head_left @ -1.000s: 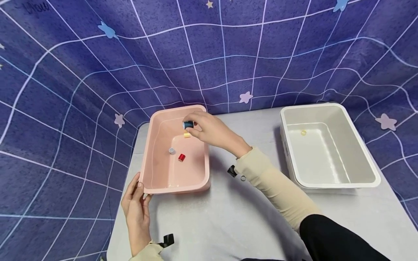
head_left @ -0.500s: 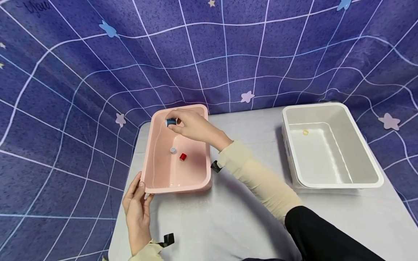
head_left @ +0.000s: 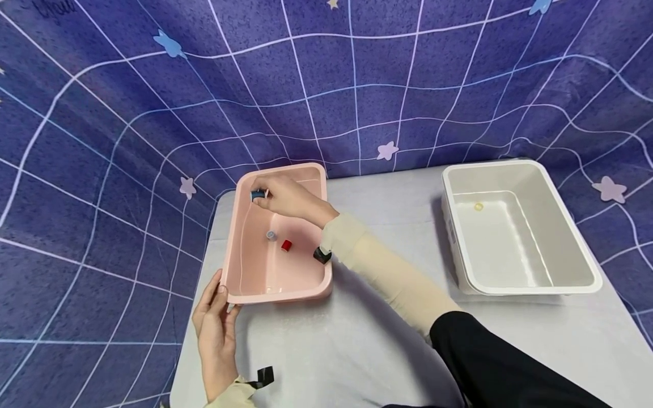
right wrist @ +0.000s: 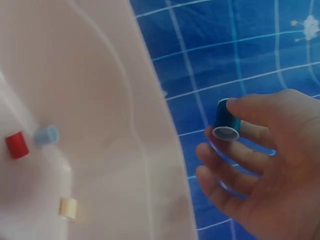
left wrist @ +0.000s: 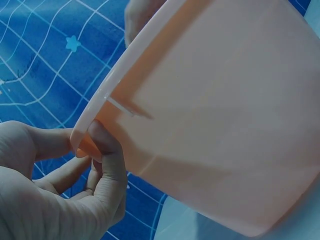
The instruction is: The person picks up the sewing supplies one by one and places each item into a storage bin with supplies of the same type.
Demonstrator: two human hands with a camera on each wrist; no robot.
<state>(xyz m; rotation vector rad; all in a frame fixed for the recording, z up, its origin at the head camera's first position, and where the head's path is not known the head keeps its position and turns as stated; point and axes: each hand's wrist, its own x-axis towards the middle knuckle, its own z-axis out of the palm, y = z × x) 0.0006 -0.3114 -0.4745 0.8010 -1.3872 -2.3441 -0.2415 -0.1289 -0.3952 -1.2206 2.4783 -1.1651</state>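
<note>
My right hand (head_left: 288, 196) pinches a dark teal thread spool (right wrist: 228, 120) between thumb and fingers, over the back left part of the pink plastic bin (head_left: 278, 297). The spool's white end faces the camera in the right wrist view. At the bin's front left corner, my left hand (head_left: 216, 328) grips the rim, thumb on one side and fingers on the other (left wrist: 95, 145). Inside the bin lie a red spool (head_left: 287, 245) and a pale grey-blue spool (head_left: 271, 235). A cream-yellow spool (right wrist: 68, 208) shows in the right wrist view; the right hand hides it in the head view.
To the right on the grey-white table (head_left: 377, 226) stands a white bin (head_left: 533, 291). A small yellowish ring-like thing (head_left: 478, 207) lies inside it. A blue curtain (head_left: 326, 85) with grid lines and stars hangs behind and to the left.
My right hand has moved left across the pink bin with the teal spool and now covers the yellow one. The left hand has kept its grip on the corner.
</note>
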